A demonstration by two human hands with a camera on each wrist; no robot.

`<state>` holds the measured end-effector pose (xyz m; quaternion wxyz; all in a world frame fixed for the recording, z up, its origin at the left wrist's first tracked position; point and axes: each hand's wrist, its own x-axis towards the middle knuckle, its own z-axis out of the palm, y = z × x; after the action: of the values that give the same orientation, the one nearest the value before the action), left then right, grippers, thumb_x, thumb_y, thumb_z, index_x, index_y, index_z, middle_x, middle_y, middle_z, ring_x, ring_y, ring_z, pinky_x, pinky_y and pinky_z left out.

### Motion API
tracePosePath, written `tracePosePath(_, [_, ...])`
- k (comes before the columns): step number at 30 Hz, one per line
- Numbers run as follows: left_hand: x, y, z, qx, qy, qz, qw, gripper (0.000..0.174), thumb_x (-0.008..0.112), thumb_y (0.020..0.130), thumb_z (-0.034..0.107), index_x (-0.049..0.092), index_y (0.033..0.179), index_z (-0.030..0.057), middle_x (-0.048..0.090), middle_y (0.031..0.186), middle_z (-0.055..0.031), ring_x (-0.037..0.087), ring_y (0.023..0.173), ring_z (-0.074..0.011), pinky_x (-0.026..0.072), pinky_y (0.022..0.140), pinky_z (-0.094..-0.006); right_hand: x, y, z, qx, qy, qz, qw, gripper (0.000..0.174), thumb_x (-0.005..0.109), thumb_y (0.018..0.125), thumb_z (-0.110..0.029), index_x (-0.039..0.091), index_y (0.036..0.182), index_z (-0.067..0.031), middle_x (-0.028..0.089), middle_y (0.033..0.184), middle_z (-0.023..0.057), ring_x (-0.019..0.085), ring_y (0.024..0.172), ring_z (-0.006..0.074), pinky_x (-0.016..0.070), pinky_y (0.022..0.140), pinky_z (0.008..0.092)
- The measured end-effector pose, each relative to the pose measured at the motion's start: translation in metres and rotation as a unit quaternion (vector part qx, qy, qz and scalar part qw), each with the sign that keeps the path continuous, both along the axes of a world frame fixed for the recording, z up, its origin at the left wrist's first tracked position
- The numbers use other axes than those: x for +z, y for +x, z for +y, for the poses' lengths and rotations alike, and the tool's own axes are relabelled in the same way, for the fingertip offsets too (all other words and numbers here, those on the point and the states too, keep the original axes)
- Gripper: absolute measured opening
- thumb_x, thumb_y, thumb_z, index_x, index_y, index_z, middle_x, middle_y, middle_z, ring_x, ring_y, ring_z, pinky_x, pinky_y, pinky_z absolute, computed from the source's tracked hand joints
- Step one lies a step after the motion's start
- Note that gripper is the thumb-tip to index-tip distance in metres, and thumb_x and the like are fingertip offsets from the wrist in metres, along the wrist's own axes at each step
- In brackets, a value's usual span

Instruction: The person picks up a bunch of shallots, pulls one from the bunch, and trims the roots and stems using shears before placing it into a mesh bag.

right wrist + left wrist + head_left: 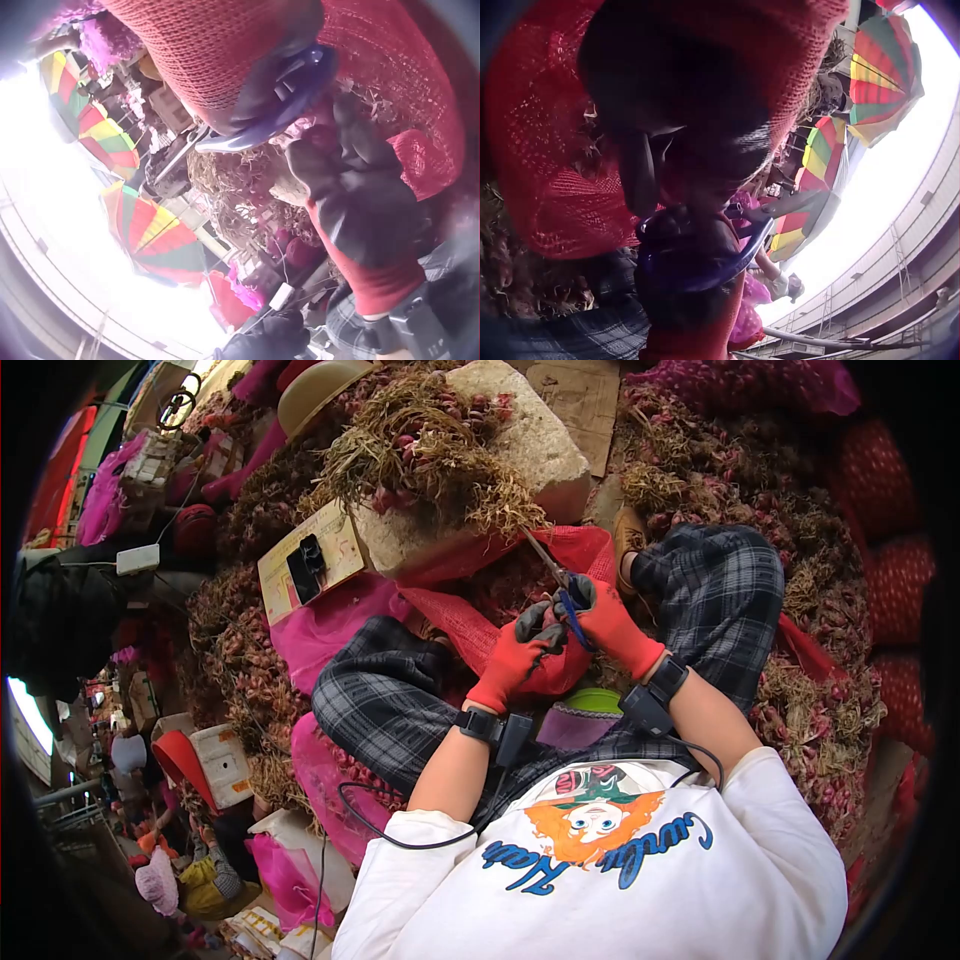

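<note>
My right hand [612, 628], in a red glove with a dark palm, grips scissors [572, 610] by their blue handles. Their metal blades point up and away, toward the dried stems on the pale block. Just left of the handles, my left hand [515, 655], gloved alike, pinches a reddish shallot [321, 139] between thumb and fingers. Dark gloved fingers cover much of that bulb. Both hands are above an open red mesh bag [455, 622] between the knees, with loose shallots inside it.
A pale rough block [545, 440] in front bears a heap of dry-stemmed shallots [420, 445]. A phone [305, 570] lies on a cardboard piece at the left. More shallots [810, 730] spread on both sides, with full red sacks [900, 590] at far right. A green-rimmed container [595, 701] stands near the lap.
</note>
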<state>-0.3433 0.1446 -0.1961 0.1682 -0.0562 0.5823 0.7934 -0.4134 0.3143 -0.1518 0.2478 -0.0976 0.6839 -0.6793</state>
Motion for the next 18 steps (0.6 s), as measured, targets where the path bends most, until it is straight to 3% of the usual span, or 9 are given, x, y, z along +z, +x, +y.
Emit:
tracePosePath(2, [-0.002,-0.004,0.001,0.019,0.086,-0.106,0.99,0.04,0.053,0.093,0.014,0.044,0.13,0.0027,0.058,0.115,-0.0101,0.061,0.1,-0.018,0.0491,0.088,-0.0309,-0.026,-0.008,0.006,-0.022,-0.082,-0.074,0.994,0.022,0.064,0.082,-0.007,0.057,0.101,-0.0005,0.065,0.091,0.007,0.061,0.077,0.011,0.0494,0.066,0.0255])
tracePosePath(5, [-0.005,-0.006,0.0,0.006,0.168,-0.041,0.985,0.045,0.048,0.097,0.032,0.041,0.133,0.0055,0.055,0.121,-0.0114,0.062,0.098,-0.0204,0.0502,0.084,-0.031,-0.022,-0.013,0.009,-0.043,-0.136,-0.14,0.98,0.024,0.064,0.082,-0.005,0.057,0.104,-0.0007,0.063,0.093,0.0063,0.06,0.075,0.0103,0.0499,0.066,0.0237])
tracePosePath(7, [0.003,-0.011,0.004,0.026,0.251,-0.1,0.962,0.045,0.045,0.097,0.037,0.042,0.13,0.007,0.055,0.12,-0.0101,0.062,0.089,-0.019,0.0501,0.078,-0.0292,-0.02,-0.017,0.014,-0.024,-0.155,-0.169,0.973,0.026,0.064,0.082,-0.005,0.057,0.107,-0.0008,0.063,0.096,0.006,0.06,0.076,0.0103,0.0502,0.067,0.0241])
tracePosePath(10, [0.002,-0.012,-0.002,0.031,0.327,-0.161,0.931,0.043,0.042,0.097,0.045,0.047,0.121,0.0095,0.058,0.111,-0.0078,0.058,0.076,-0.0161,0.0479,0.067,-0.0267,-0.022,-0.017,0.014,0.019,-0.181,-0.165,0.969,0.03,0.064,0.081,-0.004,0.057,0.11,-0.0006,0.063,0.096,0.0048,0.061,0.082,0.011,0.0502,0.071,0.0242])
tracePosePath(14, [-0.01,-0.013,-0.015,-0.025,0.371,-0.25,0.894,0.041,0.042,0.095,0.05,0.052,0.11,0.0132,0.06,0.093,-0.0052,0.05,0.063,-0.0126,0.0433,0.056,-0.0242,-0.009,-0.012,0.004,0.047,-0.128,-0.048,0.989,0.029,0.065,0.08,-0.003,0.057,0.108,0.0004,0.063,0.094,0.0039,0.06,0.089,0.0113,0.0486,0.079,0.0241])
tracePosePath(17, [-0.027,-0.013,-0.021,-0.076,0.437,-0.237,0.864,0.042,0.044,0.093,0.052,0.053,0.108,0.0149,0.061,0.086,-0.0051,0.05,0.061,-0.0122,0.042,0.052,-0.023,-0.008,-0.011,0.004,0.092,-0.107,-0.022,0.99,0.029,0.066,0.08,-0.003,0.058,0.108,-0.0003,0.063,0.096,0.0043,0.059,0.091,0.012,0.0476,0.083,0.0261])
tracePosePath(18, [-0.032,-0.012,-0.021,-0.08,0.407,-0.227,0.881,0.042,0.043,0.094,0.053,0.053,0.11,0.0146,0.061,0.086,-0.0051,0.05,0.06,-0.0128,0.0421,0.052,-0.0239,-0.015,-0.011,0.005,0.116,-0.093,-0.006,0.989,0.03,0.067,0.08,-0.004,0.057,0.108,-0.001,0.063,0.098,0.0046,0.059,0.091,0.0125,0.0475,0.084,0.0272])
